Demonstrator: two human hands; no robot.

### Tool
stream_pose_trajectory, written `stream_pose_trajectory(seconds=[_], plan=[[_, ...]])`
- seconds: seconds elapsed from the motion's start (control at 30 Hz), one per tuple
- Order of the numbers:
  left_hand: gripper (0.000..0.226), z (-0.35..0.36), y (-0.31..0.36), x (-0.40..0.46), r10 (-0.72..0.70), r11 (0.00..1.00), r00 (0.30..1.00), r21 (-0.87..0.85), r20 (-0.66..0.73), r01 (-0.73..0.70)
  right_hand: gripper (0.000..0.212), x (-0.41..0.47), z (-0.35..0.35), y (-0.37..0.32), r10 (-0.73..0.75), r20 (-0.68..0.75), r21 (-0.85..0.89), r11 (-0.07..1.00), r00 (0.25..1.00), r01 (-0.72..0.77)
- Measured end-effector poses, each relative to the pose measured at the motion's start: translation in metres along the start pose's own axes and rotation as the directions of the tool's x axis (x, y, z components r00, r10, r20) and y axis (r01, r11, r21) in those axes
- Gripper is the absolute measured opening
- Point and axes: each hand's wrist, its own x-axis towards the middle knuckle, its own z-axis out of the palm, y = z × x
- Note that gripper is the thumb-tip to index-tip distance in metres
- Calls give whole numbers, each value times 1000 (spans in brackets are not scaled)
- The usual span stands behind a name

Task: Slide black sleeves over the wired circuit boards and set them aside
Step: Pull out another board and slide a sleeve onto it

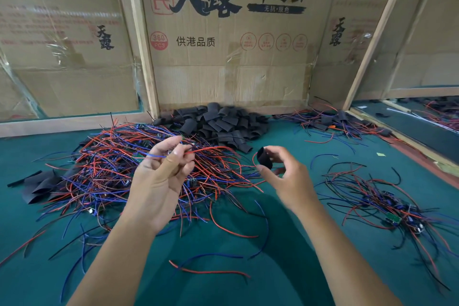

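Note:
My left hand (161, 176) is raised over the big tangle of red, blue and black wired circuit boards (119, 171), pinching the red and blue wires of one wired board (149, 155) between thumb and fingertips. My right hand (285, 176) holds a short black sleeve (264, 160) by its lower edge, its round mouth turned toward the left hand. A gap separates the sleeve from the held wires. A heap of loose black sleeves (218, 124) lies at the back against the cardboard wall.
On the green mat (223, 256) a second tangle of wired boards (387, 209) lies at the right. Sleeved boards (335, 119) sit at the back right. Flat black sleeves (39, 186) lie at the left. Cardboard walls (223, 57) and wooden battens close the back.

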Motion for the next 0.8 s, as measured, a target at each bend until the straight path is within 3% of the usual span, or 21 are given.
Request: stream_pose_trajectory(seconds=[0.1, 0.23, 0.37, 0.53, 0.67, 0.8], plan=[[22, 5, 0, -3, -37, 998, 997, 58, 74, 33, 33, 3, -7, 4, 70, 37, -27, 997, 997, -69], [30, 9, -5, -6, -39, 990, 997, 141, 65, 30, 30, 3, -8, 8, 98, 67, -98, 991, 993, -91], [21, 6, -3, -5, -25, 998, 999, 63, 45, 22, 29, 3, -9, 5, 130, 72, -107, 987, 989, -121], [21, 11, -6, -6, -48, 999, 999, -18, 22, 48, 34, -7, -1, -12, 18, 92, 112, 993, 996, -28], [18, 15, -8, -6, -48, 997, 999, -58, -7, 48, 35, -17, -8, -8, -19, 164, 81, 997, 986, 6], [18, 16, -6, -6, -37, 997, 999, -63, -27, 36, 35, -22, -6, -10, -36, 109, 82, 996, 993, 27]])
